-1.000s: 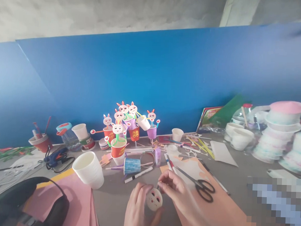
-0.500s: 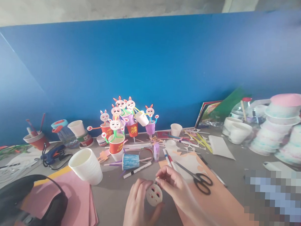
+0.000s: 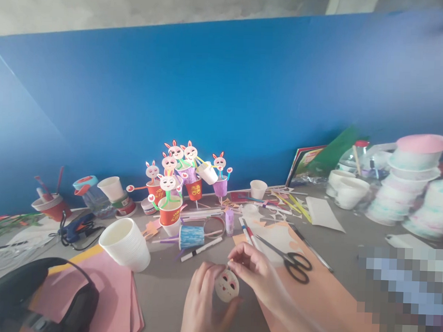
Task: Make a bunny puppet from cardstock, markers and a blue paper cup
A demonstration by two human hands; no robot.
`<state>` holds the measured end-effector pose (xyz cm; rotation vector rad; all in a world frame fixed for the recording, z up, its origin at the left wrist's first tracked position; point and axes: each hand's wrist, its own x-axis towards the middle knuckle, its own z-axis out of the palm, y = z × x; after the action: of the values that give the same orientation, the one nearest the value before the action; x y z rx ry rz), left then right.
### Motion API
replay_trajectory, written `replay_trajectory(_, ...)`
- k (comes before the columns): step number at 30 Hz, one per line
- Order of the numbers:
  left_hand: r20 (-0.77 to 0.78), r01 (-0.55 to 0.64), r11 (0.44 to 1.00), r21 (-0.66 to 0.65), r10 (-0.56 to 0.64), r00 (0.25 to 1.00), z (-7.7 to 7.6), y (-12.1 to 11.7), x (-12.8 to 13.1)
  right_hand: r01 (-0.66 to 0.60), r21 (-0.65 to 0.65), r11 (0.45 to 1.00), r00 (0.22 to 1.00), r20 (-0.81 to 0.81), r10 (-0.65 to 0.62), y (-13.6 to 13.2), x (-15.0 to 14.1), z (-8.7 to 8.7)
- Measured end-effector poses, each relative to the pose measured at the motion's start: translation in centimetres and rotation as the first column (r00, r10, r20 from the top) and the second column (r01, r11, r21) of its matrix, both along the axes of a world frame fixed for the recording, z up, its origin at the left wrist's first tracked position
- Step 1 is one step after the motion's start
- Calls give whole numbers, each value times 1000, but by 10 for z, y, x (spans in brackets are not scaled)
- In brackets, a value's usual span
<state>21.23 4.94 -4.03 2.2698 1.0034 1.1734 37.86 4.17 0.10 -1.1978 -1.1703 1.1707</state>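
A round white paper face [image 3: 227,287] with drawn eyes, pink cheeks and a small mouth is held low in the middle of the view. My left hand [image 3: 201,296] closes on it by the left and lower edges. At its top edge my right hand [image 3: 254,270] makes a pinch; a tiny pale piece may be between the fingertips, too small to name. Black scissors [image 3: 289,259] lie right of my right hand, over orange paper [image 3: 320,295]. Beyond the hands, a blue-coloured paper cup [image 3: 192,236] rests on its side.
Several bunny-faced cup figures [image 3: 170,210] stand near the blue partition [image 3: 224,88]. To the left are stacked white cups [image 3: 126,245], pink paper [image 3: 111,293], a glue gun [image 3: 76,226] and a black object [image 3: 75,301]. Painted cups [image 3: 405,201] are stacked at right.
The view has shifted very slightly. Both hands keep nearly the same hold on the paper face, and nothing else has visibly moved.
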Motion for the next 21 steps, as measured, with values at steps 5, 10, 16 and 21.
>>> replay_trajectory(5,3,1,1000,-6,-1,1000,1,0,0,-5,-5,1000,1000,-12,5,0,0,0)
replay_trajectory(10,4,13,1000,-9,-13,1000,0,0,0,-11,-4,1000,1000,-19,11,0,-1,0)
replay_trajectory(16,7,6,1000,-9,-6,1000,1,0,0,-3,4,1000,1000,-11,3,0,0,0)
replay_trajectory(21,10,11,1000,-2,-11,1000,1,0,0,-16,-4,1000,1000,-26,16,-1,-1,0)
